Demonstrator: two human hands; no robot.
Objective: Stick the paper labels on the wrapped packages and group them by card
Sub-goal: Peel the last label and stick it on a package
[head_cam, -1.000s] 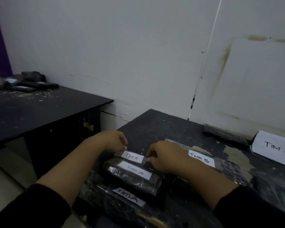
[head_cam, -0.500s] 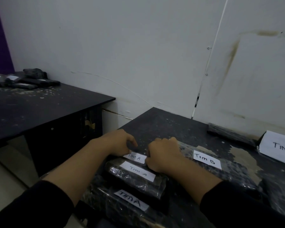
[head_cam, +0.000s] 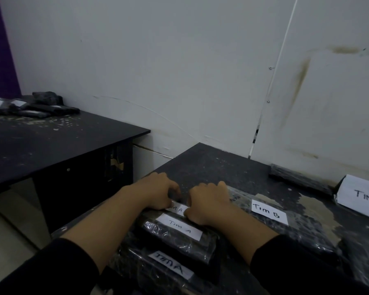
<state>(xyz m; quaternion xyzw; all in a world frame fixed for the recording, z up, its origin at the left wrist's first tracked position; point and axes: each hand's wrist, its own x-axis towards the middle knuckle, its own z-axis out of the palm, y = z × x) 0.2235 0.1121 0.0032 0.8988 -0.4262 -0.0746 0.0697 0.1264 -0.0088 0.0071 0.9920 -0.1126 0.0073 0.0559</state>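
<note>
The left hand and the right hand, fingers curled, press the ends of a paper label on the wrapped packages at the surface's near-left edge; whether they pinch it I cannot tell.

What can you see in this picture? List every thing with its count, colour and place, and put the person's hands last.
TIM A packages: three, black in clear wrap, white labels, lying together at the front.
TIM B package: one, black, white label, right of them.
Unlabelled package: one, black, by the wall.
TIM card: one, white, far right, cut by the frame.
Near table: one, dark, scuffed, under the packages.
Side table: one, black, left.
Package pile: several, black, side table's far corner.
Left hand: one, fingers curled over the farthest TIM A package.
Right hand: one, the same, beside it.
</note>
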